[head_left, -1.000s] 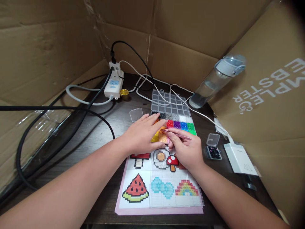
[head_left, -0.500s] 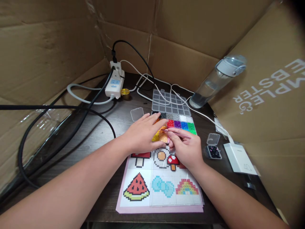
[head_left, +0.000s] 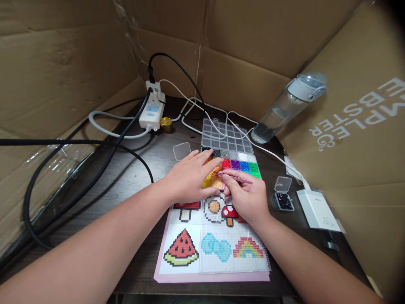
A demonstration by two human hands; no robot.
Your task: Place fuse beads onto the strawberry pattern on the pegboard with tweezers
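My right hand [head_left: 248, 197] pinches pink tweezers [head_left: 241, 179], whose tips reach into an orange compartment of the bead box [head_left: 249, 160]. Over the box's left side lies my left hand [head_left: 193, 175], palm down with fingers spread; it covers part of several compartments. Small beads in many colours fill the box, and its clear lid [head_left: 226, 136] is folded back. In front, a transparent pegboard [head_left: 234, 269] rests on a pattern sheet [head_left: 163, 236] with a watermelon, bow and rainbow. A small red-and-white mushroom [head_left: 229, 215] made of beads is beside my right wrist.
Behind on the left are a power strip [head_left: 152, 112], black cables [head_left: 107, 158] and a gold cup [head_left: 166, 125]. On the right stand a water bottle [head_left: 275, 118], a little box of black beads [head_left: 284, 202] and a white charger [head_left: 319, 209]. Cardboard walls [head_left: 240, 55] surround the table.
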